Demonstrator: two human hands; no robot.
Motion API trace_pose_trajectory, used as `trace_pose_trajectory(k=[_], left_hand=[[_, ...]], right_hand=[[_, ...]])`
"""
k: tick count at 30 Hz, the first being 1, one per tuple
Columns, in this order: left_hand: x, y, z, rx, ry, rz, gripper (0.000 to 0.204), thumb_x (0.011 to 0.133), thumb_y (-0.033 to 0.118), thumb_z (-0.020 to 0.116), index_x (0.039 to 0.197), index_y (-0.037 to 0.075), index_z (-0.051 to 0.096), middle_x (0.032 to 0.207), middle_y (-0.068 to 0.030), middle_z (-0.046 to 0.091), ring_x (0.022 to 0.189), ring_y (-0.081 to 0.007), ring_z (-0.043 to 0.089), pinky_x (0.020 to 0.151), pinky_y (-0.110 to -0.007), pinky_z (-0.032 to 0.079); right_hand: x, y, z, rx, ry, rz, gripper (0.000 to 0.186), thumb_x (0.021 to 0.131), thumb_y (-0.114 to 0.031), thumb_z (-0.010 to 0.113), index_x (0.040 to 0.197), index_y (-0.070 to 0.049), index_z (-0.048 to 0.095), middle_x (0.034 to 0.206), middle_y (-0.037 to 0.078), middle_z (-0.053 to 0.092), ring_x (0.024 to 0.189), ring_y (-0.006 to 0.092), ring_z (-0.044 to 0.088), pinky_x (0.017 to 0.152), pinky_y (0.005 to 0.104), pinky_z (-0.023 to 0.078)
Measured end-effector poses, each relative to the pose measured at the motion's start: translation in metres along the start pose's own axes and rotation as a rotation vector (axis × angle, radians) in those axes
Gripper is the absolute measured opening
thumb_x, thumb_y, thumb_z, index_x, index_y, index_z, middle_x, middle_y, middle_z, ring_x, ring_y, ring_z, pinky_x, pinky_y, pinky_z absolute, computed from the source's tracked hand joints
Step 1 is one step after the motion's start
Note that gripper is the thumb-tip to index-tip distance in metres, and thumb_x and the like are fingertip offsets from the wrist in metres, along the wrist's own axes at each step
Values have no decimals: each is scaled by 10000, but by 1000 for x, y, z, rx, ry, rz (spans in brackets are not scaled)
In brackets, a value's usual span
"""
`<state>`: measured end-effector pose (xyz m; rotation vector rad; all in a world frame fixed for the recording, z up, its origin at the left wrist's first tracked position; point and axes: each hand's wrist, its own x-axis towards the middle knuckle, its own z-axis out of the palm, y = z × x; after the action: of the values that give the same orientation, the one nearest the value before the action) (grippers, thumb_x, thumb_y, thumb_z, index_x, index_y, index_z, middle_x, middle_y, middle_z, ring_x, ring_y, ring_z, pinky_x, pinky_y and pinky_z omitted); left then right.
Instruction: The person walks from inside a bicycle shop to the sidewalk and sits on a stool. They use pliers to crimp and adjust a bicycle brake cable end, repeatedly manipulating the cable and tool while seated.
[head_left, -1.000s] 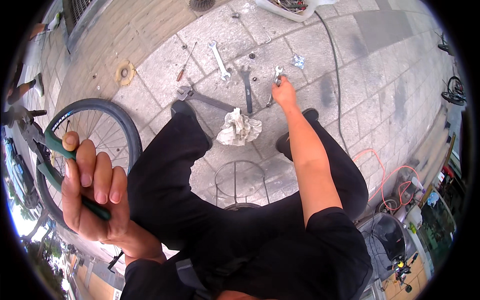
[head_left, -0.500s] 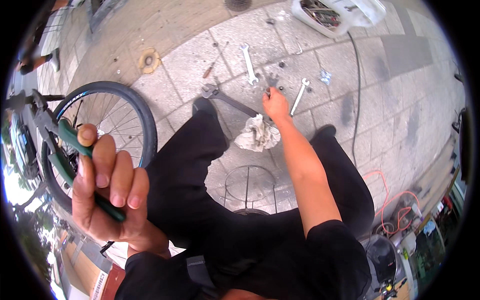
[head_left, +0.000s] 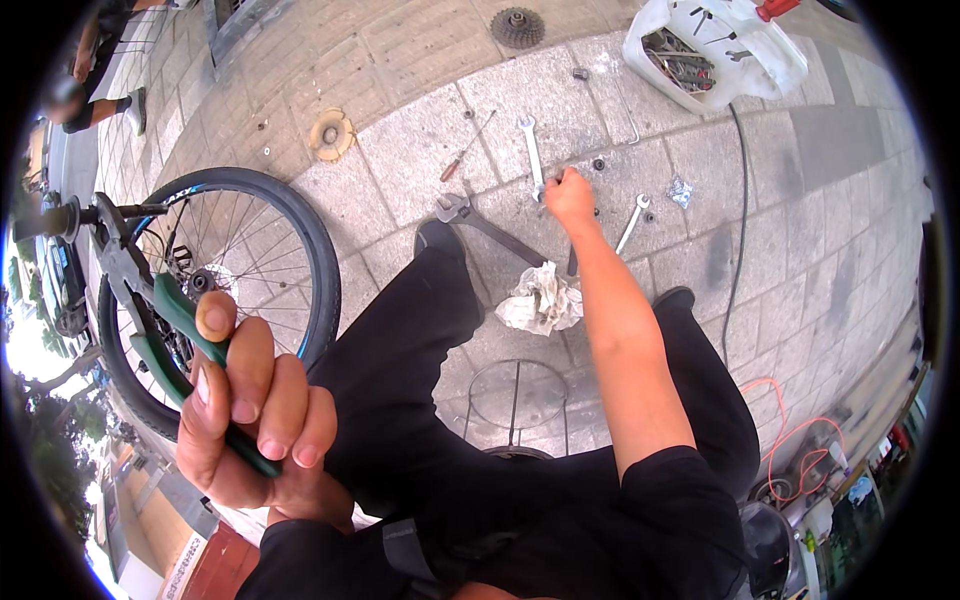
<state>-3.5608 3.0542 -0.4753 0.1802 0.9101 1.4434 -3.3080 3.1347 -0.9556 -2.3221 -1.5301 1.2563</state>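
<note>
Nearest the camera, green-handled pliers [head_left: 170,330] are gripped in the left hand [head_left: 250,420], fingers wrapped tight round the handles, jaws pointed up and away beside the wheel [head_left: 215,300]. Black-trousered legs are seen below, a wire stool frame [head_left: 515,400] between them. A crumpled rag [head_left: 540,300] is laid on the paving just ahead. Farther out, the right hand [head_left: 570,195] is closed on something small on the ground; what is pinched cannot be told. Wrenches [head_left: 530,150] are scattered beside it, a screwdriver [head_left: 465,150] near. Farthest, a white tub [head_left: 780,60] of tools is set by a sprocket [head_left: 517,25]. The work is judged midway: parts are being gathered, nothing fitted yet.
</note>
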Motion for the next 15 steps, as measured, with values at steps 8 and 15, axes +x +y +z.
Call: trace_pose_trajectory(k=[8, 15], left_hand=[[-2, 5, -6, -8, 54, 15, 343, 1038, 111, 561, 1304, 50, 353, 823, -55, 438, 570, -166, 462, 529, -387, 456], [-6, 5, -5, 69, 36, 27, 365, 1023, 109, 576, 1311, 43, 361, 807, -45, 430, 560, -149, 452, 519, -367, 455]], right_hand=[[-19, -12, -16, -220, -85, -216, 315, 913, -175, 657, 1163, 11, 611, 1203, 291, 666, 1119, 470, 662, 977, 522, 534], [-12, 4, -19, -119, -60, -253, 344, 904, -173, 677, 1201, -5, 626, 1144, 255, 687, 1051, 429, 691, 939, 492, 552]])
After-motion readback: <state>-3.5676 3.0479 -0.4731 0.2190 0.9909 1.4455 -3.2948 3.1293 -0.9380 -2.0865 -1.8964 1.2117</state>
